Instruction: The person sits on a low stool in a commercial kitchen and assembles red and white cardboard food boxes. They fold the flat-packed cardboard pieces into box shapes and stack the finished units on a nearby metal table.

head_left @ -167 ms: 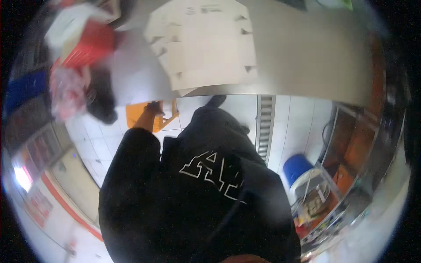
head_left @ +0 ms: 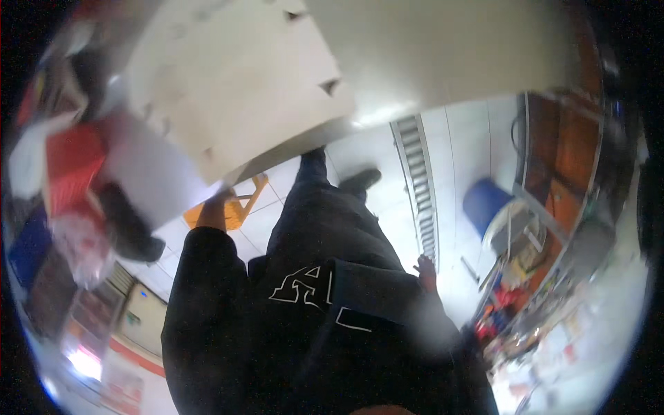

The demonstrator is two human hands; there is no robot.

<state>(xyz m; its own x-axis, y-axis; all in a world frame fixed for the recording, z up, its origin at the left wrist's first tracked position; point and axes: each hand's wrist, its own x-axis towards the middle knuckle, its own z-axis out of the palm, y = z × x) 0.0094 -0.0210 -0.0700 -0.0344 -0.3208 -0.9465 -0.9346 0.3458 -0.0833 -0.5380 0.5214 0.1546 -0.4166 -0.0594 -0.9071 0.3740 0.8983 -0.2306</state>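
Note:
My left hand (head_left: 217, 205) hangs by the front edge of a metal table (head_left: 429, 55), above a yellow plastic stool (head_left: 241, 211). Its fingers are blurred and partly hidden at the table's edge, so a grip cannot be made out. On the table lies a large pale sheet (head_left: 242, 83) with small dark triangular marks; its near corner reaches the edge close to that hand. Low at my right side is my right hand (head_left: 427, 271), fingers apart, holding nothing and away from the table.
A metal floor drain grate (head_left: 418, 173) runs across white tiles. Rightward stand a blue bucket (head_left: 486, 199) and an orange-brown shelf unit (head_left: 560, 159) with clutter below. Leftward are a red container (head_left: 75, 162) and a clear plastic bag (head_left: 81, 242) with pinkish contents.
My view has turned, and the table and sheet have shifted left and tilted. My left hand is now nearer the table edge. My right hand has come into sight.

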